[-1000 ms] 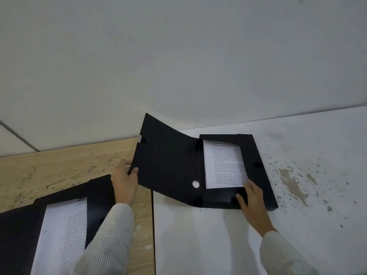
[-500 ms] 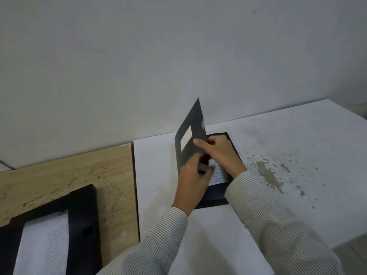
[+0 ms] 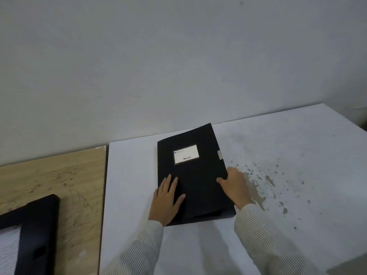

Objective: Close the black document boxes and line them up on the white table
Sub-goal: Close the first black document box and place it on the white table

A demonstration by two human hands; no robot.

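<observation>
A black document box (image 3: 195, 171) lies flat on the white table (image 3: 278, 195) with its lid down and a white label facing up. My left hand (image 3: 166, 201) rests flat on the lid's near left part, fingers spread. My right hand (image 3: 234, 185) grips the box's right edge, thumb on top of the lid. A second black document box (image 3: 37, 231) lies open at the lower left on the wooden table (image 3: 59, 175), with a printed sheet showing inside it.
A plain grey wall (image 3: 178, 66) rises right behind both tables. Brown stains (image 3: 258, 187) spot the white table to the right of the closed box. The white table's right edge runs off at the far right.
The lid stood open to the left, then upright between both hands, and now lies shut on the box. My left hand went from the lid's edge to flat on top.
</observation>
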